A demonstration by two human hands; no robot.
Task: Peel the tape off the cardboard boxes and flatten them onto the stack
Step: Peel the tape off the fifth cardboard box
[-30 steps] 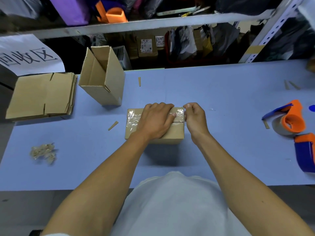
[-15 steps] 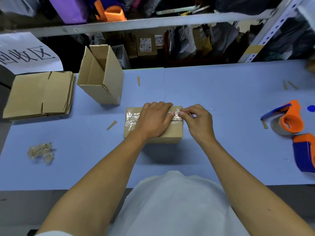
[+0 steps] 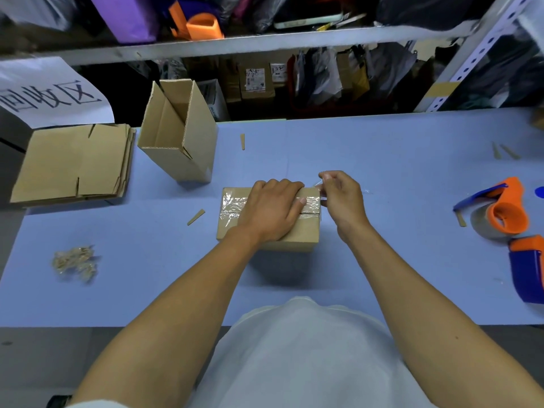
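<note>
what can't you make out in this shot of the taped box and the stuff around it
All in the head view:
- Middle of the tape on the taped box: covered by the left hand.
- Tape end at the right hand: clear film, too thin to trace.
- Blue dispenser: cut off by the right edge.
- Stack: box count unreadable, edges too fine.
- Shelf labels: too small.

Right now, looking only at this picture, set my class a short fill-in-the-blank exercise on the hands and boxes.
1. The left hand presses flat on the ____ box.
2. The right hand pinches the clear ____ at that box's right end.
3. The open box stands ____ of the flattened stack.

Missing words: taped; tape; right
</note>
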